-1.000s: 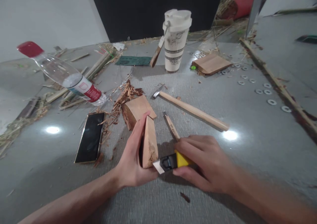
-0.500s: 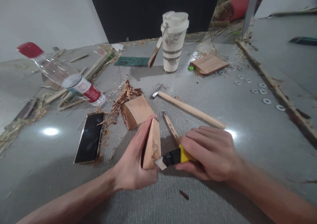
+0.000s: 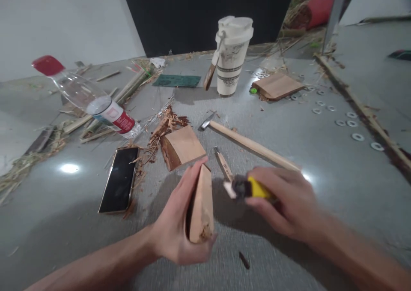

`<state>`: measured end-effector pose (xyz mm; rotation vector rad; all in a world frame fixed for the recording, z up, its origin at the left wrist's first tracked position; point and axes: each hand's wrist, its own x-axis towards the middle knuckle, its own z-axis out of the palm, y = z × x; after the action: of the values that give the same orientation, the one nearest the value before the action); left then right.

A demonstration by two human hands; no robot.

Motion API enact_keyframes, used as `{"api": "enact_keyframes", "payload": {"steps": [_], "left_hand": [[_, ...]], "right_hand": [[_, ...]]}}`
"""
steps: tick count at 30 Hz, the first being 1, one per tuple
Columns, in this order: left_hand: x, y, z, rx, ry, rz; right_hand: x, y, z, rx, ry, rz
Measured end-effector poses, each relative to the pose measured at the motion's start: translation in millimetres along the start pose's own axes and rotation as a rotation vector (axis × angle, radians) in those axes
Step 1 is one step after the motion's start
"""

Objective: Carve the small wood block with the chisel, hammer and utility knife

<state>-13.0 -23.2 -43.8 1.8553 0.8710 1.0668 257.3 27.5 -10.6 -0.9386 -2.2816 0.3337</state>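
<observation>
Upright on its edge, a wood block is gripped in my left hand, with a rough brown patch at its near end. My right hand is closed round a yellow and black utility knife, blurred by motion. The knife's blade points left and is apart from the block. Just behind the blade lies a small wooden-handled chisel. A second wood block with bark on one side rests beyond my left hand, and a hammer lies behind my right hand.
A phone and a tilted bottle are on the left. Further back stand a white cup with a brush against it, a green strip and a flat wood piece near several washers.
My right hand has pulled the knife away from the block, to the right and upward in view. My left hand and its block sit slightly lower, and the whole scene has shifted a little right.
</observation>
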Motion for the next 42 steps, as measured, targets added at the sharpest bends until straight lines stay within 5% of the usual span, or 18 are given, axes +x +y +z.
{"api": "enact_keyframes", "payload": {"steps": [4,14,33,42], "left_hand": [[0.2,1.6,1.2,0.012,0.006,-0.058],[2.6,-0.5,5.5,-0.181,0.055,-0.108],[-2.0,-3.0,1.6,-0.095,0.043,-0.166],[-14.4,-17.2,-1.7,-0.121,-0.139,-0.028]], "right_hand": [[-0.5,-13.5,11.1,0.131,-0.118,-0.112],[3.0,-16.2,13.4,0.246,-0.138,-0.204],[4.7,-18.5,13.9,0.269,-0.202,-0.188],[3.6,-25.1,6.3,0.05,-0.096,-0.347]]}}
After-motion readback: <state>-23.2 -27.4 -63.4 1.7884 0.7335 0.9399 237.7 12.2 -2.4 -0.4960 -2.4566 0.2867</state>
